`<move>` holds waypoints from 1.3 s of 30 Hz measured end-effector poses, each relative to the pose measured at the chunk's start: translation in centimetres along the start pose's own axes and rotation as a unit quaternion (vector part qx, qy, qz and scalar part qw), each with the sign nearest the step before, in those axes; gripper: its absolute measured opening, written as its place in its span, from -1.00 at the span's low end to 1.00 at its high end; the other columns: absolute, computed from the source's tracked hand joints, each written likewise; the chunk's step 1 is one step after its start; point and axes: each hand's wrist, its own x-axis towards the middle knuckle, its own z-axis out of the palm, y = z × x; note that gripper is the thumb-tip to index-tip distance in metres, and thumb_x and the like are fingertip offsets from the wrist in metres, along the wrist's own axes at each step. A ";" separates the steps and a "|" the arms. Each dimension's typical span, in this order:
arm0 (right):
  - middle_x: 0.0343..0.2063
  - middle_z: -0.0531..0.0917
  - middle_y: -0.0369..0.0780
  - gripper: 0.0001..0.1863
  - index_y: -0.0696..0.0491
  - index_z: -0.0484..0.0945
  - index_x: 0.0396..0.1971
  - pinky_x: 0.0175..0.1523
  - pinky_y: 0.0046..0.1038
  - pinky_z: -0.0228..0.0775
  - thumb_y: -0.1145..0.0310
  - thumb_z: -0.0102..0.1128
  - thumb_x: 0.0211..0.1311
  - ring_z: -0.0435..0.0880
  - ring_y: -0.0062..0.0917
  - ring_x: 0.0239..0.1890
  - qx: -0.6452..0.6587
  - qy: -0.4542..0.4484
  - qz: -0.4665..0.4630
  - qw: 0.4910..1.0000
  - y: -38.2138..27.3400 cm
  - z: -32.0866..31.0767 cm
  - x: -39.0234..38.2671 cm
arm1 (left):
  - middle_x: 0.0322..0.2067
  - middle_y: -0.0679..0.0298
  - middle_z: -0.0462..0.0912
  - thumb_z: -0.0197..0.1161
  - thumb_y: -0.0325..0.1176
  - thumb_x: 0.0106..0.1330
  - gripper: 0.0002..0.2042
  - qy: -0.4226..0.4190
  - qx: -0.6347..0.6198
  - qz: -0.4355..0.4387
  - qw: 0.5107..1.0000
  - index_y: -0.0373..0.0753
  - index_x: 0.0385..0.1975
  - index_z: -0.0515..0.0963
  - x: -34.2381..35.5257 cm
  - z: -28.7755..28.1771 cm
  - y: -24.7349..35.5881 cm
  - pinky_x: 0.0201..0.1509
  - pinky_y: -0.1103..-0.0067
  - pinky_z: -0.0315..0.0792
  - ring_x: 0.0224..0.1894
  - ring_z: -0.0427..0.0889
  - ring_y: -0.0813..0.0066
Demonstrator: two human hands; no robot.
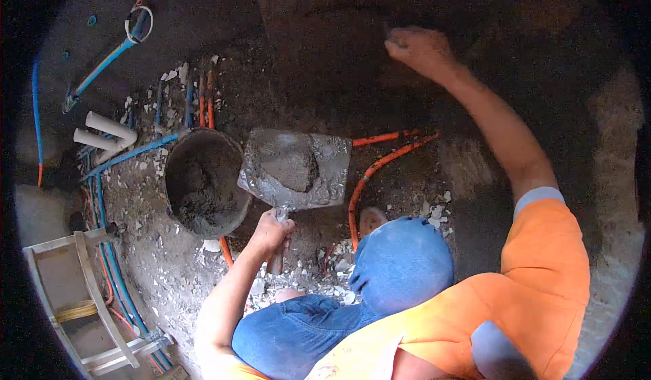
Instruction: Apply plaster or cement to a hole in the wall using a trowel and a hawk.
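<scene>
My left hand (272,231) is wrapped round the handle of a flat, mortar-smeared mortar hawk (332,169). A lump of grey mortar (291,166) lies on the hawk's plate. Just left of the plate is a round bucket (173,207), partly filled with wet grey mortar (203,190). My right arm reaches out far ahead to the dark wall (339,61). There my right hand (422,51) is closed near the wall's surface; whatever it holds is lost in the shadow.
Orange conduits (359,193) curve over the rubble-strewn floor (149,264) beside my knee. Blue pipes (102,203) and white pipe ends (112,129) stand at the left. A frame like a ladder (91,271) lies at the lower left, with a yellow coil (76,311) by it.
</scene>
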 end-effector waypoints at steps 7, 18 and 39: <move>-0.37 0.61 -0.20 -0.72 0.03 0.57 -0.37 -0.24 -0.40 0.45 0.16 0.23 -0.04 0.60 -0.37 -0.29 -0.018 0.141 0.041 0.989 -1.8 2.8 -3.3 | -0.74 0.32 0.36 0.11 -0.47 -0.01 -0.88 0.020 -0.009 0.018 1.000 -0.28 -0.53 0.31 -0.1 -0.3 -0.2 -0.71 0.58 0.26 -0.77 0.35 0.54; -0.31 0.59 -0.09 -0.58 0.00 0.54 -0.26 -0.13 -0.23 0.39 -0.03 0.01 0.07 0.56 -0.19 -0.24 0.141 -0.153 0.028 0.978 -3.0 8.8 -0.8 | -0.72 0.30 0.38 0.13 -0.45 0.00 -0.86 0.035 0.012 0.024 0.999 -0.30 -0.53 0.31 -0.5 -0.1 -0.1 -0.71 0.57 0.30 -0.77 0.37 0.53; -0.30 0.61 -0.13 -0.61 0.04 0.56 -0.23 -0.11 -0.42 0.40 0.07 0.18 0.02 0.58 -0.32 -0.22 0.068 0.133 0.129 0.980 0.8 -6.1 -2.1 | -0.75 0.30 0.38 0.13 -0.45 0.00 -0.89 0.017 -0.011 0.065 0.998 -0.28 -0.57 0.33 0.2 0.0 -0.1 -0.71 0.57 0.27 -0.78 0.37 0.52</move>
